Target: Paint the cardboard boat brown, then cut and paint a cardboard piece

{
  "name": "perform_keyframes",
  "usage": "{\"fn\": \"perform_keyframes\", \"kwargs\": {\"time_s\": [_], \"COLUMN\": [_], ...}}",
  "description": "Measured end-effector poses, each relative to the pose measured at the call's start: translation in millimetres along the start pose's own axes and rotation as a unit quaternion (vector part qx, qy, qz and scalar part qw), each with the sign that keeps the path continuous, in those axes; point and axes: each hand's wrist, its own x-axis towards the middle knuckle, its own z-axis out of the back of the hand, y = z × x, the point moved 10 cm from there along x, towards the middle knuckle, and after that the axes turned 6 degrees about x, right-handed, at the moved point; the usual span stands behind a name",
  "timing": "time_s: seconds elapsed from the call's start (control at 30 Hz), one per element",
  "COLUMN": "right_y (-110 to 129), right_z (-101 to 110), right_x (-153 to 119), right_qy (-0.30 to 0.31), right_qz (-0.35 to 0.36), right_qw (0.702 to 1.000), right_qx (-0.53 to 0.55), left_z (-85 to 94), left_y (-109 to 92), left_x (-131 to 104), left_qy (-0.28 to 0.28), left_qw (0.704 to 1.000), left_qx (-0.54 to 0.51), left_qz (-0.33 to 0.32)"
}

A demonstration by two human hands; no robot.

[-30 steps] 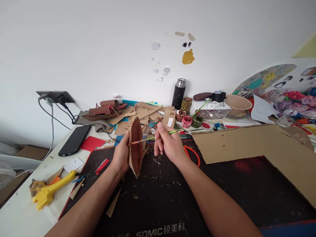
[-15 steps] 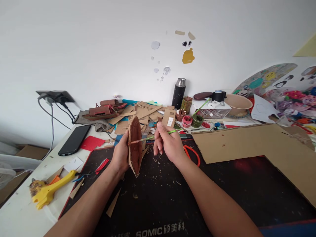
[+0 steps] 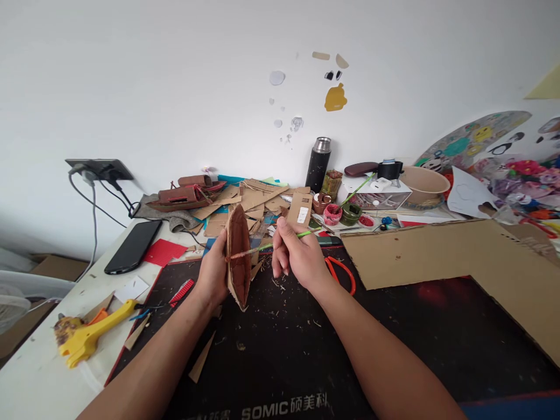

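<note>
My left hand (image 3: 214, 265) grips a small cardboard boat hull (image 3: 239, 274) by its left side and holds it up on end above the black mat. The hull's inside is painted reddish brown, while its rim is bare cardboard. Between the thumb and fingers of my right hand (image 3: 297, 251) is a thin green-handled paintbrush (image 3: 268, 246). Its brown-stained tip reaches across the hull to the left rim, close to my left fingers. Whether the bristles press on the rim there is too small to tell.
Cardboard scraps (image 3: 262, 201) and brown model boats (image 3: 188, 195) lie at the back. Open paint pots (image 3: 333, 214) stand beside a black flask (image 3: 318, 165). Orange-handled scissors (image 3: 341, 274) are near my right wrist. A yellow glue gun (image 3: 94, 335), a phone (image 3: 133, 248) and a large cardboard sheet (image 3: 420, 254) lie around the mat.
The hull has tilted slightly in my left hand, its lower end a little higher. The brush has barely moved, its tip still at the left rim.
</note>
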Motion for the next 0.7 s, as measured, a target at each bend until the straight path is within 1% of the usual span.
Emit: {"fn": "perform_keyframes", "kwargs": {"time_s": [0.1, 0.3, 0.5, 0.7], "right_y": [1.5, 0.0, 1.7, 2.3], "right_z": [2.4, -4.3, 2.2, -3.3], "right_x": [0.4, -2.3, -0.7, -2.4], "right_qy": [-0.009, 0.018, -0.009, 0.012], "right_qz": [0.010, -0.011, 0.001, -0.008], "right_qw": [1.000, 0.999, 1.000, 0.999], "right_qx": [-0.004, -0.028, -0.012, -0.030], "left_z": [6.7, 13.2, 13.9, 35.8], "left_y": [2.8, -0.5, -5.8, -12.2], "left_x": [1.0, 3.4, 3.1, 2.0], "left_qy": [-0.026, -0.044, -0.055, -0.148], "left_qw": [1.000, 0.999, 0.998, 0.981], "left_qx": [0.013, 0.011, 0.037, 0.114], "left_qz": [0.010, 0.002, -0.022, -0.052]}}
